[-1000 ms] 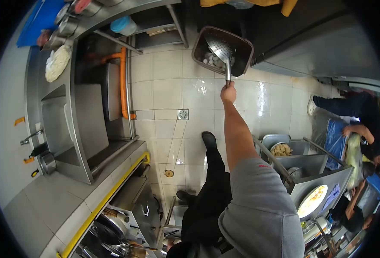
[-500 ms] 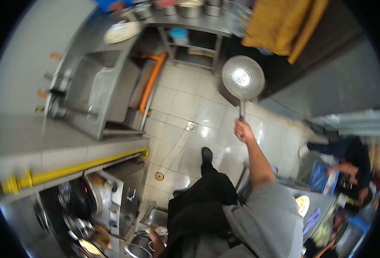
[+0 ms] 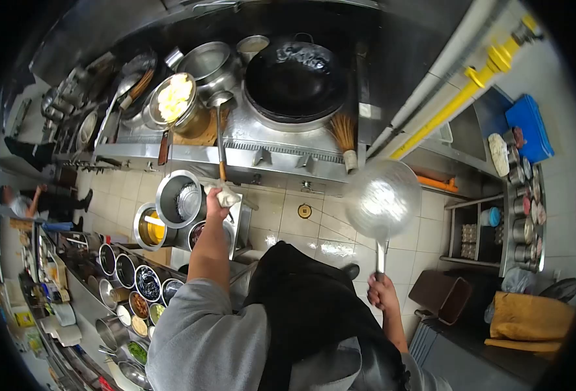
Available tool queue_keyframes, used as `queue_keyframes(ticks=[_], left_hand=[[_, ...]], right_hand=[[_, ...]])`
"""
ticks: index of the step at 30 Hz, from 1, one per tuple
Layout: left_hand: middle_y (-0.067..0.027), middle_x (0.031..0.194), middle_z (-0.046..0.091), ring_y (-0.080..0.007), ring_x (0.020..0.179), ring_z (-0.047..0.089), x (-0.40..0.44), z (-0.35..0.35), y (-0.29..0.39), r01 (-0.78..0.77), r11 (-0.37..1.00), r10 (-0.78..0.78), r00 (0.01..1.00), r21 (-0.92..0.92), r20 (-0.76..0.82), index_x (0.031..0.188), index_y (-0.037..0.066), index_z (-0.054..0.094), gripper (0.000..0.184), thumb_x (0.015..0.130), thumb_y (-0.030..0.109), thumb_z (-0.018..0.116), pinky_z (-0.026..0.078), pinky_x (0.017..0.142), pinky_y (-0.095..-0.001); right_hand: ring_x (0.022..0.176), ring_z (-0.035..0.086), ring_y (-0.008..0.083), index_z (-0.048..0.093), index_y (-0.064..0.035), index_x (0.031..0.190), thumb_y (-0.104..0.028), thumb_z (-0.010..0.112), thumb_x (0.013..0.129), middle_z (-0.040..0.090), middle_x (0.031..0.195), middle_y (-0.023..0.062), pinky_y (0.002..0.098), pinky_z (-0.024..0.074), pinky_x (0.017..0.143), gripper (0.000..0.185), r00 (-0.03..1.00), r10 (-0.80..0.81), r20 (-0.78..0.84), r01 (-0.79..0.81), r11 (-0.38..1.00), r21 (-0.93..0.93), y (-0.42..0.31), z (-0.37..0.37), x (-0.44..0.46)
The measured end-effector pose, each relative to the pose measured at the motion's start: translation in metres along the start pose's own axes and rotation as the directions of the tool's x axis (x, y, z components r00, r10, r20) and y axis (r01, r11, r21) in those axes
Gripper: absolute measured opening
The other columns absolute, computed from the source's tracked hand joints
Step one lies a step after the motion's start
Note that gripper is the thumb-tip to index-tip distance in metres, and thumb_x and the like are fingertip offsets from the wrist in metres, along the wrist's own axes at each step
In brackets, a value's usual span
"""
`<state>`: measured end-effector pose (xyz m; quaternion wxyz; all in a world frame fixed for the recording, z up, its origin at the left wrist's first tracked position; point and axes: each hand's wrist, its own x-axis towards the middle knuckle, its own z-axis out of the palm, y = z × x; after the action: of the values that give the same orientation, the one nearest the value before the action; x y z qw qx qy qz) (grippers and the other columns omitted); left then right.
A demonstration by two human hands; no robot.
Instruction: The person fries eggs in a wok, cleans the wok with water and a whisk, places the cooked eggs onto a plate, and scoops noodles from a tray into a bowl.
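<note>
My right hand (image 3: 383, 292) is closed round the handle of a large, round, perforated metal strainer (image 3: 383, 199), held out over the floor and blurred by motion. My left hand (image 3: 217, 203) grips a bunched white cloth (image 3: 225, 195) in front of the stove. Just beyond it is the handle end of a ladle (image 3: 221, 140), whose bowl rests on the stovetop; whether my fingers touch that handle is unclear. Beside my left hand is a deep metal pot (image 3: 180, 199). A black wok (image 3: 295, 81) sits on the burner ahead.
On the stove, a strainer of pale yellow pieces (image 3: 174, 98) rests over a pot, and a bristle brush (image 3: 344, 137) leans right of the wok. Pots of ingredients (image 3: 148, 283) line the left counter. A brown bin (image 3: 441, 296) stands at right. Another person (image 3: 37, 203) is far left.
My view has swung round from the sink side to face the stove. The strainer stays in my right hand and is now before the stove. My left hand has come forward with the cloth.
</note>
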<state>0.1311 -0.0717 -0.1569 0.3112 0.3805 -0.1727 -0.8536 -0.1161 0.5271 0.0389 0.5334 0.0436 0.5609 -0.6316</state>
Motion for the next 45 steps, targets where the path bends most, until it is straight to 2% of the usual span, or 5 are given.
queue_keyframes(ticks=[10, 12, 14, 21, 45], left_hand=[[-0.0219, 0.116, 0.062, -0.0373, 0.107, 0.062, -0.004, 0.03, 0.05, -0.115, 0.979, 0.135, 0.985, -0.171, 0.107, 0.127, -0.002, 0.048, 0.055, 0.078, 0.021, 0.056, 0.048, 0.1, -0.0493], [-0.0218, 0.11, 0.064, -0.0354, 0.105, 0.063, -0.042, 0.077, 0.08, -0.292, 0.956, 0.292, 0.956, -0.009, -0.001, 0.125, -0.002, 0.05, 0.049, 0.081, 0.018, 0.055, 0.05, 0.097, -0.0479], [-0.0196, 0.109, 0.064, -0.0336, 0.096, 0.067, -0.039, 0.095, 0.095, -0.344, 0.938, 0.345, 0.938, -0.036, 0.035, 0.121, -0.009, 0.052, 0.043, 0.084, 0.014, 0.058, 0.054, 0.088, -0.0458], [-0.0115, 0.099, 0.065, -0.024, 0.087, 0.065, -0.027, 0.157, 0.112, -0.611, 0.778, 0.623, 0.781, 0.146, -0.048, 0.11, -0.005, 0.058, 0.036, 0.079, 0.011, 0.064, 0.054, 0.079, -0.0371], [-0.0154, 0.104, 0.062, -0.0244, 0.092, 0.061, -0.049, 0.182, 0.125, -0.493, 0.85, 0.517, 0.849, 0.184, -0.112, 0.113, -0.01, 0.052, 0.048, 0.074, 0.014, 0.067, 0.05, 0.081, -0.0345]], right_hand=[[0.038, 0.04, 0.0078, 0.048, -0.0068, 0.095, -0.015, 0.058, 0.097, 0.043, 0.059, -0.0005, 0.0263, 0.0319, 0.034, 0.013, 0.904, -0.416, 0.098, 0.411, 0.783, -0.466, -0.082, 0.247, 0.16], [0.058, 0.062, 0.0321, 0.052, -0.0011, 0.1, -0.024, 0.062, 0.091, 0.059, 0.068, 0.0165, 0.0415, 0.0506, 0.055, 0.026, 0.814, -0.554, 0.174, 0.468, 0.448, -0.761, -0.078, 0.263, 0.21], [0.078, 0.064, 0.0453, 0.054, 0.0011, 0.102, -0.027, 0.062, 0.089, 0.064, 0.08, 0.0259, 0.0509, 0.0517, 0.072, 0.032, 0.705, -0.658, 0.265, 0.498, 0.194, -0.845, -0.089, 0.309, 0.22], [0.093, 0.064, 0.0478, 0.054, 0.0007, 0.11, -0.025, 0.059, 0.09, 0.066, 0.093, 0.0313, 0.0543, 0.0505, 0.083, 0.033, 0.808, -0.571, 0.144, 0.335, 0.243, -0.91, -0.059, 0.373, 0.315], [0.096, 0.066, 0.0457, 0.049, 0.002, 0.117, -0.022, 0.053, 0.093, 0.067, 0.103, 0.0291, 0.0515, 0.0528, 0.084, 0.034, 0.875, -0.476, 0.094, 0.136, 0.055, -0.989, -0.067, 0.382, 0.326]])
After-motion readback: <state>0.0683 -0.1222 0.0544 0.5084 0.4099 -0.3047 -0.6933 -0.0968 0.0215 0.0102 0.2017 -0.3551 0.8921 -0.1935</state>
